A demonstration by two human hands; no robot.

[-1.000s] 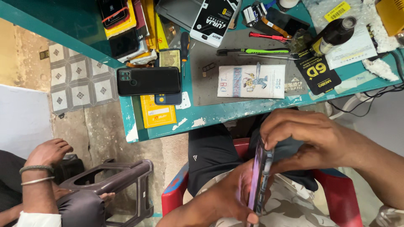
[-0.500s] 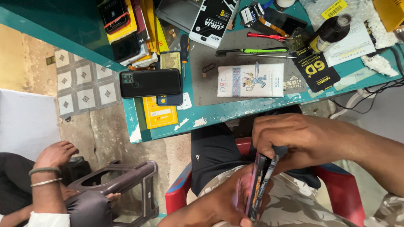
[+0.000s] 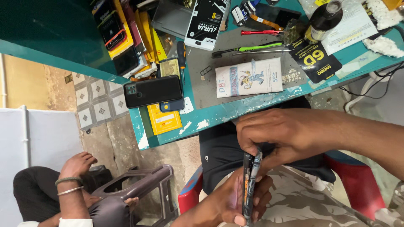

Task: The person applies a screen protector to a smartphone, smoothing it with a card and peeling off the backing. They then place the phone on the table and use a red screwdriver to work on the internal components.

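Observation:
I hold a smartphone (image 3: 251,185) edge-on over my lap, below the teal workbench (image 3: 219,113). My left hand (image 3: 235,199) cups it from below, fingers wrapped along its lower part. My right hand (image 3: 286,134) comes in from the right and pinches the phone's top edge with its fingertips. The phone's two layers look slightly parted along the edge. My camouflage trousers (image 3: 303,197) lie under both hands.
On the bench lie a black phone (image 3: 152,91), a yellow packet (image 3: 165,120), a printed card box (image 3: 249,77), a green-handled tool (image 3: 252,47), a red-handled tool (image 3: 261,32) and a dark bottle (image 3: 322,16). Another person's arm (image 3: 71,185) rests beside a plastic stool (image 3: 134,189) at lower left.
My right hand has slid up to the phone's top edge and the phone now stands more upright. The view has shifted slightly.

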